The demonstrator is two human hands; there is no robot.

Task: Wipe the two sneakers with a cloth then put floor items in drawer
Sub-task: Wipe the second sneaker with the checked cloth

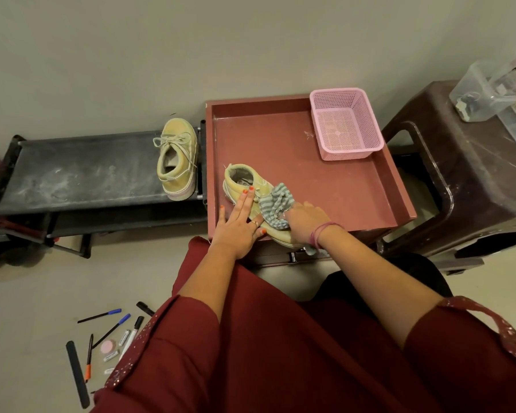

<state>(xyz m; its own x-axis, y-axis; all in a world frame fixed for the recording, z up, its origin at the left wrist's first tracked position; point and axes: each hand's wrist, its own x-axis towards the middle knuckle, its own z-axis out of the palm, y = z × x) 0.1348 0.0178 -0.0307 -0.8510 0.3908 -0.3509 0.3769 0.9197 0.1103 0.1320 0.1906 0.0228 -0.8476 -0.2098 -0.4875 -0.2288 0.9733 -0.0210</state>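
Head view: left hand (pixel 239 225) presses flat on a sneaker (pixel 251 201) at frame centre, right hand (pixel 306 220) bunching the cloth (pixel 276 208) against it. Second sneaker (pixel 178 159) waits upper left; pens (pixel 108 332) lower left look untouched.

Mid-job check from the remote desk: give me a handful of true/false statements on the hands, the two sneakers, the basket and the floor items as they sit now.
1. The right hand grips the striped cloth on the near sneaker. True.
2. The left hand lies flat on that sneaker. True.
3. The other sneaker sits in the pink basket. False: it is on the black rack.
4. The pens are already in the drawer. False: they lie on the floor.
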